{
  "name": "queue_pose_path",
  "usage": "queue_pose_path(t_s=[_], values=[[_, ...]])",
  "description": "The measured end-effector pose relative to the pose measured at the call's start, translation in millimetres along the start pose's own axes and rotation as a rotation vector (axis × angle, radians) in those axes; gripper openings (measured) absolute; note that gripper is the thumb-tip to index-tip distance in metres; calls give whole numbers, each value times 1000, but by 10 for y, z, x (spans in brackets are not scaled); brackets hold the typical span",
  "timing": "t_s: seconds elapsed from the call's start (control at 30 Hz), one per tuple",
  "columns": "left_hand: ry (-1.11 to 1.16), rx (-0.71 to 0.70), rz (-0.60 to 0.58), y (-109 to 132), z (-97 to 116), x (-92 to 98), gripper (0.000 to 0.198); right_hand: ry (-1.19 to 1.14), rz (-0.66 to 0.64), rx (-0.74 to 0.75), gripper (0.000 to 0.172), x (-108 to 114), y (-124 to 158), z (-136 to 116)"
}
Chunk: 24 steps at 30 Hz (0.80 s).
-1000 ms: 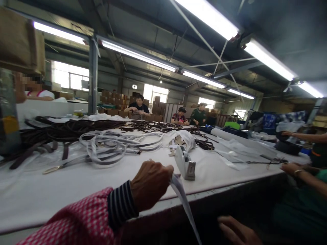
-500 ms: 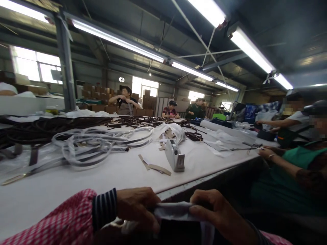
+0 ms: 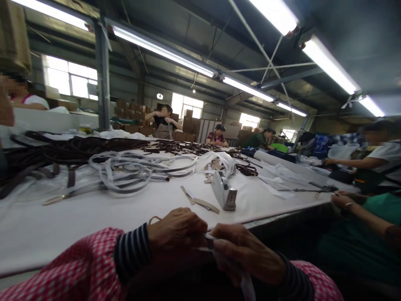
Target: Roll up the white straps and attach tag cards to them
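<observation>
My left hand [image 3: 178, 230] is closed, its fingertips pinching a pale, plastic-wrapped strip [image 3: 247, 288]. Right beside it, my right hand [image 3: 247, 251] grips the same strip, and the fingertips of both hands nearly meet. The strip's lower end hangs below my right hand; whatever is inside the wrapping is hard to make out. A thin tan loop [image 3: 154, 219] shows behind my left wrist. Just beyond my hands on the table stand a grey tape dispenser [image 3: 224, 192] and some loose tan strips [image 3: 200, 201].
On the white table [image 3: 125, 221] lie plastic-wrapped straps [image 3: 122, 175], a heap of dark brown straps [image 3: 72, 150] and a clear bag [image 3: 219, 161] with tan pieces. A co-worker in green [image 3: 376, 221] sits close on the right. Other people work around the table.
My hands have come together from either end of a stretched length of the strip and risen slightly. The view has swung left, bringing another person in at the left edge.
</observation>
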<state>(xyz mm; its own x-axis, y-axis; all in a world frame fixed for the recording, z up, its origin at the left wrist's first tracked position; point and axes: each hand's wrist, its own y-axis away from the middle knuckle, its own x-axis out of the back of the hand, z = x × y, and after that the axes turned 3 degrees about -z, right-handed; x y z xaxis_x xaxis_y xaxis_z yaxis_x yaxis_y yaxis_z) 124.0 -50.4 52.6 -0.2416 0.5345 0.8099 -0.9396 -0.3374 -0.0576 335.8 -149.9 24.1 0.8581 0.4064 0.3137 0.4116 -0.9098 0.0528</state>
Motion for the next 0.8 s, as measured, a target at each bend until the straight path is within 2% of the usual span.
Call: queue_pose_path(t_s=[0.07, 0.17, 0.33, 0.43, 0.5, 0.6, 0.7, 0.8], values=[[-148, -36, 59, -14, 64, 22, 29, 156, 80, 39, 49, -14, -94, -49], [-87, 20, 34, -16, -85, 91, 8, 493, 205, 149, 44, 65, -125, -61], [527, 172, -143, -32, -582, 114, 26, 1033, 410, 453, 23, 236, -92, 52], [787, 181, -161, -40, -717, 52, 37, 1246, 489, 664, 16, 295, -107, 110], [909, 162, -138, -37, -752, 0, 46, 1336, 529, 745, 17, 329, -107, 129], [1065, 166, -53, -42, -802, -111, 50, 1395, 559, 782, 19, 382, -80, 153], [1144, 197, -51, -70, -821, -254, 65, 1423, 556, 829, 22, 448, -53, 205], [1162, 179, -17, -96, -735, -354, 48, 1399, 550, 866, 26, 518, -44, 284]])
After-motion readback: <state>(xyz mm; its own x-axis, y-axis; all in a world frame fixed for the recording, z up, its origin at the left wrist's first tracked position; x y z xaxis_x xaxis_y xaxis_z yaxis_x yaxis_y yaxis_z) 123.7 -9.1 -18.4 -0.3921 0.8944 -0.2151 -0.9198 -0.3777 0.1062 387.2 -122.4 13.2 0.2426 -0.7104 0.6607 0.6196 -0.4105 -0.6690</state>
